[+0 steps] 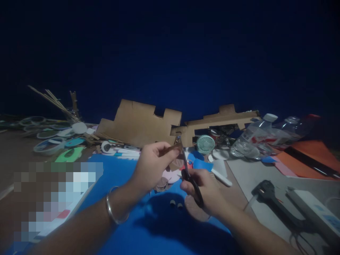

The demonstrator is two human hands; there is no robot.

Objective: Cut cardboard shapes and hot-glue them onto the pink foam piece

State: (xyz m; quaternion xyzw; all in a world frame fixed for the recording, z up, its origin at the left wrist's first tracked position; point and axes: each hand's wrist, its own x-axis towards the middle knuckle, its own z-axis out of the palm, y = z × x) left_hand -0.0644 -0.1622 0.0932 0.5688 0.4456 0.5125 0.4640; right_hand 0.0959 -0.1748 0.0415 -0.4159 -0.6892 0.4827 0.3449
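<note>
My right hand point(205, 186) grips a pair of scissors point(196, 193) by its black handles, the blades pointing up and away from me. A small brown piece of cardboard point(174, 148) is pinched between the thumb and fingers of my left hand point(154, 164). The scissor blades lie right beside this piece; whether they are cutting into it I cannot tell. Below my hands is a blue sheet point(114, 212), with two small grey bits point(172, 203) and a round brownish disc point(195, 209) on it. The disc is partly behind my right hand.
Cut cardboard sheets point(138, 122) stand at the back. A small green fan point(205, 144) and plastic bottles point(261, 131) are to their right. A black glue gun point(278, 205) lies at the right, near orange paper point(310, 159). Rings point(49, 145) and sticks point(57, 101) crowd the left.
</note>
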